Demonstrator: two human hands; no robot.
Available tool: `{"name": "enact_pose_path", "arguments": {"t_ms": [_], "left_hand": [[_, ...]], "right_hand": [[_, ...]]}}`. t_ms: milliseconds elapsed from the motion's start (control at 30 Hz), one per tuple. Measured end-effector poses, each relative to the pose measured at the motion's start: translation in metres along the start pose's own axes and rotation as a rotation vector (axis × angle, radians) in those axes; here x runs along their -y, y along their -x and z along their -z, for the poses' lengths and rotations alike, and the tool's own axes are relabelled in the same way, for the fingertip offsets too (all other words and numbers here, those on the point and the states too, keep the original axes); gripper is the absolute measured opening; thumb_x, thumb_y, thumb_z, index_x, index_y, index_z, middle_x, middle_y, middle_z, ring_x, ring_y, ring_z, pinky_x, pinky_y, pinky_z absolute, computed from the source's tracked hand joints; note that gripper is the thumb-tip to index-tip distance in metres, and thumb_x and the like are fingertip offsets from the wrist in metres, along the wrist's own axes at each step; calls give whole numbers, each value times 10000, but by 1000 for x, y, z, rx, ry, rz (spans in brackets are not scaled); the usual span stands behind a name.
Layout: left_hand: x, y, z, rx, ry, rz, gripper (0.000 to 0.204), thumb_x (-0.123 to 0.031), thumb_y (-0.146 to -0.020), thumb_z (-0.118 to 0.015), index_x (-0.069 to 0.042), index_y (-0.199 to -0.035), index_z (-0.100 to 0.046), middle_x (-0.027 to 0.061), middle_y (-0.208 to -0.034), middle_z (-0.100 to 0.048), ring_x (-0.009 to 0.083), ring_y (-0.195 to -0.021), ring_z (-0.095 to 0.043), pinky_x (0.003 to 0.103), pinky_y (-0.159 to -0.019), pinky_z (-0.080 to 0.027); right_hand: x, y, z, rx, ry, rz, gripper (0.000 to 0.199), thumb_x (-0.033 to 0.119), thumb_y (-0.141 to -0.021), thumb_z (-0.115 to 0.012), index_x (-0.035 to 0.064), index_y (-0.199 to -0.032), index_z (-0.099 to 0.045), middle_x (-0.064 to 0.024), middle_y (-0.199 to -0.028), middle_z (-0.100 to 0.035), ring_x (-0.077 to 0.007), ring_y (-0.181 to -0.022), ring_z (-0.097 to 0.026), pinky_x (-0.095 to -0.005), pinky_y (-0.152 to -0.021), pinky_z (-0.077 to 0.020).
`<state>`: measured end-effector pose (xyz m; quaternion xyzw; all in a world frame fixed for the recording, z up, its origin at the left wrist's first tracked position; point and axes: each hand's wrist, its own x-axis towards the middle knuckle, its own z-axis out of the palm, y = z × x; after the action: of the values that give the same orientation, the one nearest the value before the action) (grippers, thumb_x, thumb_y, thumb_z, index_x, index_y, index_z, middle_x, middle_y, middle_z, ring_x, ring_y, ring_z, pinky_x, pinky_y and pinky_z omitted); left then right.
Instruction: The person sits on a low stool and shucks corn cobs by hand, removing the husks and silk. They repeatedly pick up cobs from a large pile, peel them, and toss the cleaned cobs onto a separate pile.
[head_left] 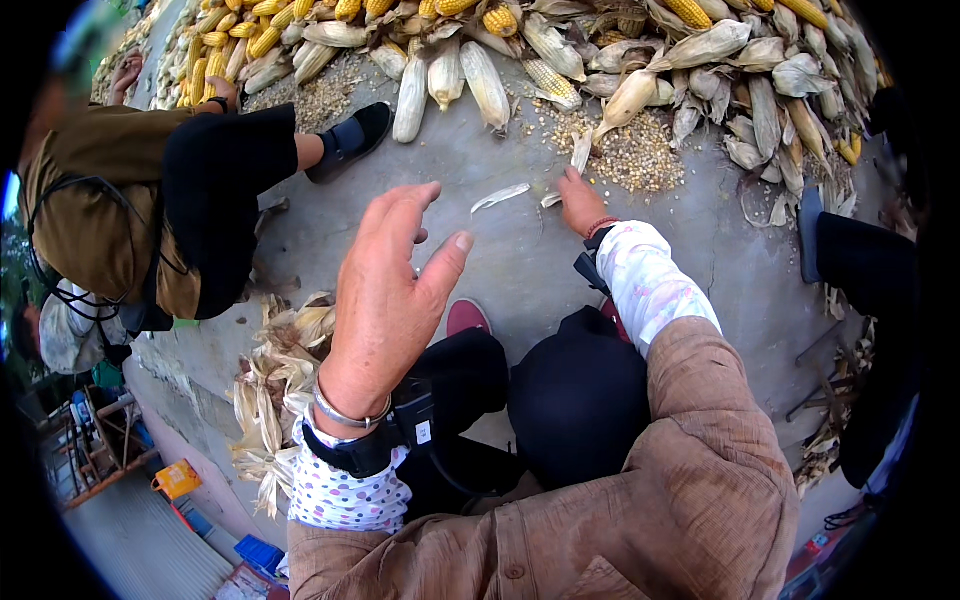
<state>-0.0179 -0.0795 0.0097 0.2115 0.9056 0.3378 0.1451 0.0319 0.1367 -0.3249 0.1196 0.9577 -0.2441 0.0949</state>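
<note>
My left hand [388, 290] is raised in the middle of the view, with thumb and fingers apart and nothing in it. Farther off to the right, my right hand [582, 205] is closed at the dry, pointed husk end of an unhusked corn ear [628, 103]. The ear's thick part rests by the heap's edge, over loose kernels [640, 155]. A torn strip of pale husk [500, 198] lies on the concrete left of my right hand. My right fingertips are partly hidden.
A heap of unhusked corn ears [700, 50] spans the far side, with bare yellow ears [265, 40] at far left. Another person [100, 200] sits at left, and a dark-clad leg [865, 260] shows at right. Discarded husks [275, 390] lie beside my left forearm.
</note>
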Motion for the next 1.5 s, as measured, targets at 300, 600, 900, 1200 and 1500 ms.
{"name": "enact_pose_path", "arguments": {"t_ms": [300,600,900,1200,1500], "left_hand": [[2,0,4,77,-28,27,410,-116,-787,-660,11,-1156,-533,170,-1133,-543,276,-883,-577,336,-768,-482],[-1,1,4,92,-47,34,406,-112,-780,-665,15,-1142,-536,171,-1126,-546,302,-909,-579,343,-788,-479],[-14,4,-5,136,-89,30,407,-142,-782,-671,7,-1138,-542,176,-1111,-556,343,-973,-572,370,-815,-470],[-20,8,-15,163,-149,-24,401,-151,-787,-667,11,-1133,-545,186,-1094,-565,358,-958,-574,379,-809,-470],[-28,14,-12,181,-174,-72,389,-174,-799,-654,12,-1123,-548,181,-1086,-574,354,-932,-583,385,-787,-476]], "right_hand": [[62,-15,-25,-7,139,82,189,78,-800,-508,58,-984,-547,-127,-941,-580,-281,-854,-631,-403,-701,-507],[-2,-25,32,-66,188,-111,164,60,-789,-510,26,-943,-554,-172,-957,-557,-337,-783,-641,-426,-663,-516],[1,-3,16,2,234,17,141,88,-812,-501,37,-940,-536,-163,-1009,-549,-294,-757,-651,-404,-651,-527],[37,46,-20,217,189,322,194,116,-814,-506,42,-987,-553,-157,-1039,-527,-279,-820,-629,-401,-699,-513],[-94,172,19,28,169,-102,162,50,-803,-496,55,-962,-530,-154,-978,-532,-321,-905,-587,-438,-768,-473]]}}
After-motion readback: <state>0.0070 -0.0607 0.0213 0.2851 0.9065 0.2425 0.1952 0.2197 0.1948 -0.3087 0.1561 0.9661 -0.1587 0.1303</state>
